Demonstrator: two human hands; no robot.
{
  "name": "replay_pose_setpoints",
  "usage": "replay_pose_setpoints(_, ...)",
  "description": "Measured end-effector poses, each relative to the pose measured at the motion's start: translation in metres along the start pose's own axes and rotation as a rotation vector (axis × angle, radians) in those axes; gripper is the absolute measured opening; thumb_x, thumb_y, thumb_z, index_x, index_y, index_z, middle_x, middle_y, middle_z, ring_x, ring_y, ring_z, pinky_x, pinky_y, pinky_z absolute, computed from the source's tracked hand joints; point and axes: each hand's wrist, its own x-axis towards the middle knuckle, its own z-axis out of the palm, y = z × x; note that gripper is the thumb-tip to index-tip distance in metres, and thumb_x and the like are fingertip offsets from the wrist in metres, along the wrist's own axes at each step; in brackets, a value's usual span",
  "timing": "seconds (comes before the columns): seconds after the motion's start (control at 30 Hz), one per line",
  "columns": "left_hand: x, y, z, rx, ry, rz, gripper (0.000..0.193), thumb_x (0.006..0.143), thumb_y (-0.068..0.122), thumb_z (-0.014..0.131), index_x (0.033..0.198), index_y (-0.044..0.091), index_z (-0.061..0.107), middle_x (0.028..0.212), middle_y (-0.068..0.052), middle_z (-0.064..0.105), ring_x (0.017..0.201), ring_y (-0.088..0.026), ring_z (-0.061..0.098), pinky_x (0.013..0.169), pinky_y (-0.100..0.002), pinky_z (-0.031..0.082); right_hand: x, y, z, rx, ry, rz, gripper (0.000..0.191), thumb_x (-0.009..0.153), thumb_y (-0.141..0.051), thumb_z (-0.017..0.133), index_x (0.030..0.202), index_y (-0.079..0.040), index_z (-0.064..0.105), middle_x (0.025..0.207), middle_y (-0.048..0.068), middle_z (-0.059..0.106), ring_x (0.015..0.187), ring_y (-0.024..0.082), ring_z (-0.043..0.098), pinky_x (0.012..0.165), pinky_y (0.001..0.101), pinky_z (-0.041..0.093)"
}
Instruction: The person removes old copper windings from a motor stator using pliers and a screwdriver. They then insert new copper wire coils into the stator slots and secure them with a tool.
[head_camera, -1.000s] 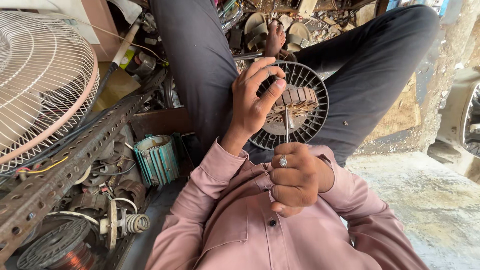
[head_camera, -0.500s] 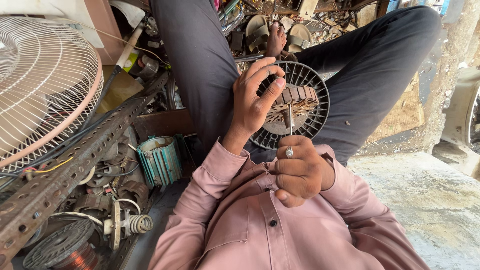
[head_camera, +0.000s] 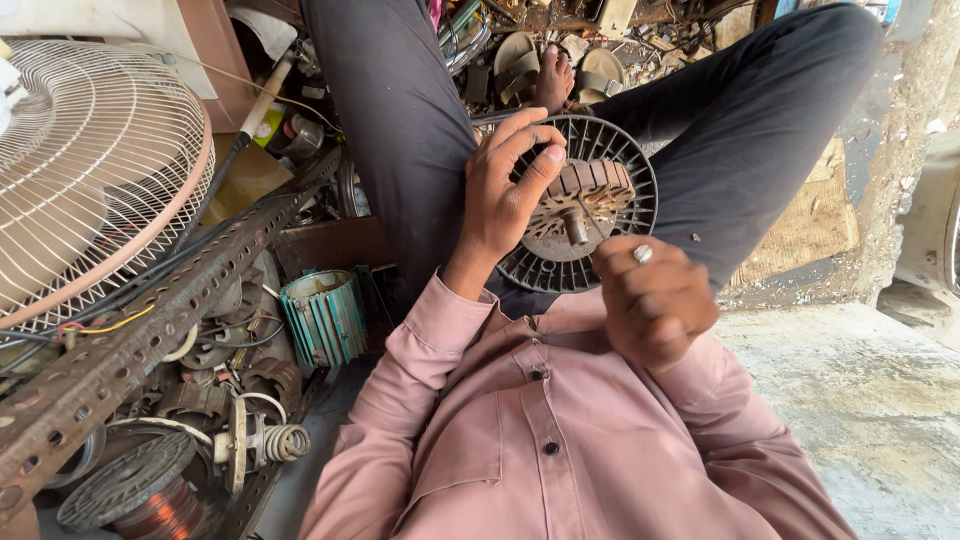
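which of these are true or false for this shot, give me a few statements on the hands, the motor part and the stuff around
1. The left hand holds the round finned motor part at its rim. True.
2. The right hand is open and flat. False: it is closed in a fist, with a ring on one finger.
3. A white fan guard lies at the person's left. True.
4. The teal ribbed motor housing rests on the person's lap. False: it sits beside the left leg among scrap parts.
5. A spool of copper wire lies at lower left. True.
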Motion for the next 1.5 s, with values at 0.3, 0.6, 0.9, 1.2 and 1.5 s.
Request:
replay_pose_setpoints(0.3,0.003,0.002,0.002,0.009,-0.015,-0.001,0.033,0.100,0.032,0.059,0.101,0.004,0.076,0.125,-0.017,0.072,0.128,-0.033,0.066,0.110,-0.041,0.048,0.008,-0.007,0.005,-0.071,-0.006,0.030,0.054,0.106,-0.022,0.045,0.055,-0.012,0.032,0.049,0.000,0.034,0.040,0.015,0.029,0.042,0.0342,0.027)
replay_pose_setpoints(0.6,0.003,0.005,-0.001,-0.001,-0.002,0.034,0.034,0.100,0.034,0.058,0.100,0.003,0.073,0.129,-0.018,0.070,0.127,-0.035,0.066,0.112,-0.043,0.047,0.010,-0.028,-0.004,-0.177,-0.525,-0.182,0.051,0.107,-0.020,0.049,0.058,-0.010,0.044,0.057,-0.002,0.041,0.046,0.013,0.034,0.043,0.0320,0.029)
replay_pose_setpoints(0.9,0.005,0.009,-0.004,0.020,-0.002,0.038,0.031,0.099,0.032,0.061,0.102,0.004,0.073,0.130,-0.018,0.070,0.121,-0.034,0.068,0.110,-0.044,0.048,0.006,-0.003,-0.005,-0.280,-0.512,-0.248,0.053,0.105,-0.020,0.051,0.055,-0.012,0.036,0.053,-0.002,0.031,0.044,0.013,0.029,0.041,0.0320,0.024)
replay_pose_setpoints(1.2,0.005,0.004,-0.003,0.010,-0.004,0.056,0.031,0.099,0.032,0.061,0.102,0.004,0.073,0.131,-0.019,0.069,0.120,-0.035,0.068,0.109,-0.044,0.050,-0.001,-0.001,-0.012,-0.180,-0.522,-0.185,0.051,0.106,-0.021,0.049,0.057,-0.012,0.036,0.054,-0.002,0.033,0.045,0.013,0.029,0.042,0.0320,0.025)
replay_pose_setpoints(1.5,0.003,0.009,-0.003,0.076,-0.031,0.037,0.035,0.100,0.036,0.056,0.099,0.007,0.075,0.132,-0.017,0.068,0.116,-0.032,0.067,0.108,-0.043,0.046,0.005,0.001,-0.006,-0.172,-0.757,-0.113,0.043,0.105,-0.019,0.054,0.064,-0.010,0.042,0.066,0.003,0.040,0.055,0.019,0.044,0.049,0.0337,0.036)
